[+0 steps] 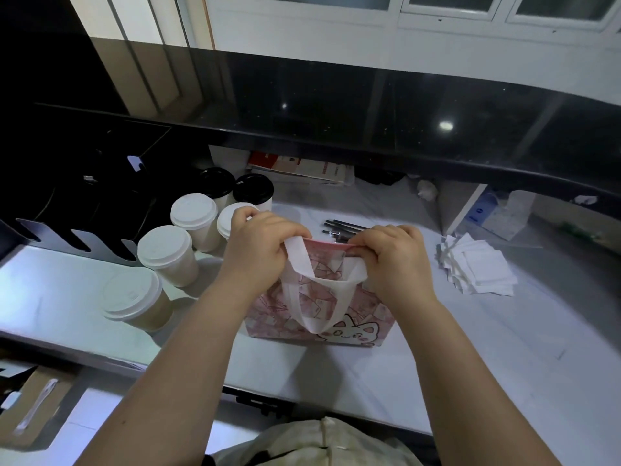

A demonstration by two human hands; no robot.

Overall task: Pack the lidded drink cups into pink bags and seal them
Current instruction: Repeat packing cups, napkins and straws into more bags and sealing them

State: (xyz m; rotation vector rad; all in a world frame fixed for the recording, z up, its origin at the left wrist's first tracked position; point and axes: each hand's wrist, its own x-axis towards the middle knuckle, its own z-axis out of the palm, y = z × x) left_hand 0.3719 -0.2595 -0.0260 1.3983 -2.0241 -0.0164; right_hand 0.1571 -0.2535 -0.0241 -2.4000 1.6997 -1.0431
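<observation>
A pink bag (pixel 319 317) with a cat print and white handles stands upright on the white counter in the middle. My left hand (pixel 258 243) pinches the left end of its top edge. At the right end of that edge, my right hand (pixel 393 253) pinches too, and the mouth is held together between them. What is inside the bag is hidden. Left of the bag stand several lidded cups: white-lidded ones (pixel 166 252) in a loose row, and two black-lidded ones (pixel 252 190) at the back.
A stack of white paper napkins (pixel 477 267) lies to the right. Dark wrapped straws (pixel 339 228) lie just behind the bag. A black rack (pixel 84 210) stands at the left, and a black raised ledge (pixel 369 129) overhangs the back. A tissue box (pixel 497 213) sits at the far right.
</observation>
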